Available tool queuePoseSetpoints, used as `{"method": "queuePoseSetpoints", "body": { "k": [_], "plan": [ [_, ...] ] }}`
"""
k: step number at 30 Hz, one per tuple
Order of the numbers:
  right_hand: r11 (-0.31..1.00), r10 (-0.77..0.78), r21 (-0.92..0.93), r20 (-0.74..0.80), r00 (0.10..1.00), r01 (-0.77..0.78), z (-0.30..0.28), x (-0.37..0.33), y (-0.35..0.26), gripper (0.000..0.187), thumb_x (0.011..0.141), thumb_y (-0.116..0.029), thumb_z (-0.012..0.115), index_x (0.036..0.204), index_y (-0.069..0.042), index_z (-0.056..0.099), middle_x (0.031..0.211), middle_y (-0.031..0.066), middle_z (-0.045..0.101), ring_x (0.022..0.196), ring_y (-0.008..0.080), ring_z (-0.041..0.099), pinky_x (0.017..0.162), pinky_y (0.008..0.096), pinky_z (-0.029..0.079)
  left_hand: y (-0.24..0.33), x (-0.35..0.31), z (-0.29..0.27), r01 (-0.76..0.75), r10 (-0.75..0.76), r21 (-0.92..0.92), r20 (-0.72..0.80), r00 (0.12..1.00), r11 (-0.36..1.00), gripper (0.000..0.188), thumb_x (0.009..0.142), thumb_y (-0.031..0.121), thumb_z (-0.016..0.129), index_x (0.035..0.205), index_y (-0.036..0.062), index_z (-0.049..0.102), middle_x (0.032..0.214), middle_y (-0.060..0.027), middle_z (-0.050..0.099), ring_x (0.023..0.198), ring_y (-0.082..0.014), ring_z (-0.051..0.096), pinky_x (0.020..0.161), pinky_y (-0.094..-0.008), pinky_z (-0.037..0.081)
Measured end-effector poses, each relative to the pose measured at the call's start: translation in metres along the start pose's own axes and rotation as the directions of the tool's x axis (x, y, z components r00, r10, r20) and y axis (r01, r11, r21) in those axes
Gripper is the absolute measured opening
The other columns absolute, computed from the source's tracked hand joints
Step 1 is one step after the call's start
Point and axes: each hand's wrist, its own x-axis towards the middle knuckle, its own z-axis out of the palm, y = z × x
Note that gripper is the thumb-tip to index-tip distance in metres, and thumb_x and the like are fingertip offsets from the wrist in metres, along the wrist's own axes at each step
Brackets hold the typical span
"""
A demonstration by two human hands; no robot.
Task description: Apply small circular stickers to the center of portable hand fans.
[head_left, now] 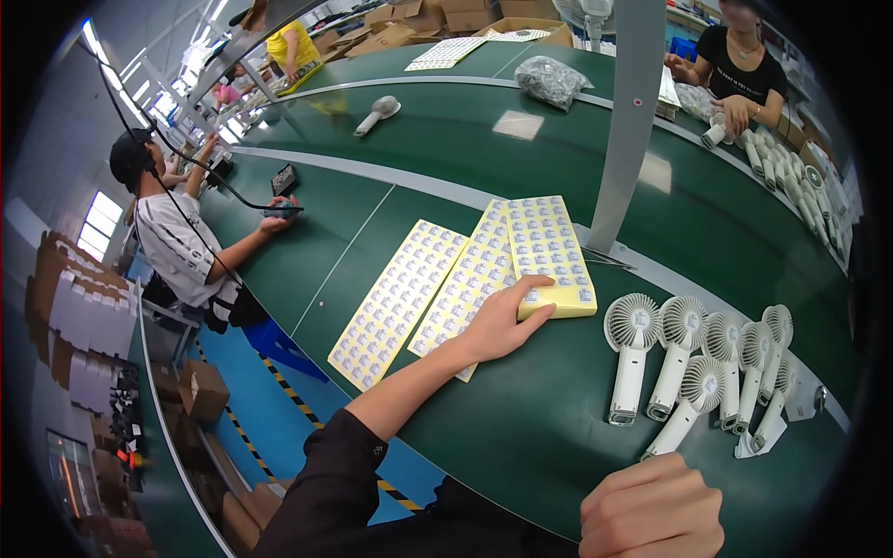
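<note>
My left hand (507, 321) grips the near end of a yellow sheet of small printed stickers (549, 237), its thumb and a finger apart on the blank yellow strip. That end looks bent or thick. Two more sticker sheets lie flat to its left, a middle one (465, 288) partly under my forearm and an outer one (400, 302). My right hand (651, 511) is closed in a fist at the lower edge; whatever it may hold is hidden. Just beyond it lies a white handheld fan (684, 409), among several others (634, 339) on the green table.
A grey metal post (628, 130) rises behind the sheets. Across the green table (437, 121) are a lone fan (378, 115) and a bundle in clear plastic (551, 82). One co-worker (186, 223) sits at left; another (739, 74) handles fans at far right.
</note>
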Motion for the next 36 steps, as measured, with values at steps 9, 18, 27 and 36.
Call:
{"method": "queuePoseSetpoints", "body": {
  "k": [9, 18, 27, 36],
  "plan": [
    [1.000, 0.013, -0.006, 0.002, 1.000, -0.013, 0.0010, -0.0007, -0.0001, 0.023, 0.072, 0.003, 0.078, 0.063, 0.004, 0.057, 0.059, 0.0100, 0.051, 0.045, 0.0224, 0.048, 0.045, 0.0320, 0.040, -0.0009, -0.0003, 0.0002, 0.004, -0.005, 0.015, 0.009, 1.000, 1.000, 0.040, 0.102, 0.024, 0.067, 0.137, 0.0073, 0.058, 0.133, -0.0167, 0.068, 0.114, -0.0354, 0.070, 0.097, -0.0398, 0.054],
    [0.999, 0.021, -0.031, 0.005, 1.000, -0.021, 0.0015, -0.0006, -0.0010, 0.023, 0.071, 0.002, 0.080, 0.064, 0.004, 0.058, 0.060, 0.0102, 0.051, 0.045, 0.0227, 0.048, 0.045, 0.0320, 0.040, -0.0001, -0.0001, 0.0004, -0.016, 0.016, 0.026, 0.012, 1.000, 1.000, 0.041, 0.102, 0.025, 0.067, 0.137, 0.0058, 0.058, 0.134, -0.0173, 0.067, 0.117, -0.0369, 0.069, 0.099, -0.0412, 0.053],
    [0.999, 0.020, -0.042, -0.014, 1.000, -0.020, 0.0037, -0.0012, -0.0010, 0.024, 0.069, -0.001, 0.081, 0.063, 0.004, 0.058, 0.059, 0.0101, 0.050, 0.045, 0.0222, 0.048, 0.044, 0.0311, 0.038, 0.0007, -0.0003, 0.0003, -0.008, 0.007, 0.031, 0.019, 1.000, 0.999, 0.041, 0.102, 0.025, 0.067, 0.137, 0.0060, 0.058, 0.134, -0.0179, 0.067, 0.117, -0.0374, 0.068, 0.099, -0.0418, 0.053],
    [0.998, 0.021, -0.050, -0.034, 0.999, -0.023, 0.0057, -0.0012, -0.0012, 0.024, 0.066, -0.002, 0.080, 0.062, 0.005, 0.058, 0.059, 0.0105, 0.051, 0.044, 0.0219, 0.048, 0.043, 0.0308, 0.037, 0.0008, 0.0001, -0.0001, -0.010, 0.009, 0.037, 0.027, 1.000, 0.999, 0.041, 0.102, 0.026, 0.067, 0.137, 0.0060, 0.058, 0.134, -0.0181, 0.067, 0.117, -0.0375, 0.068, 0.099, -0.0418, 0.053]
  ]
}}
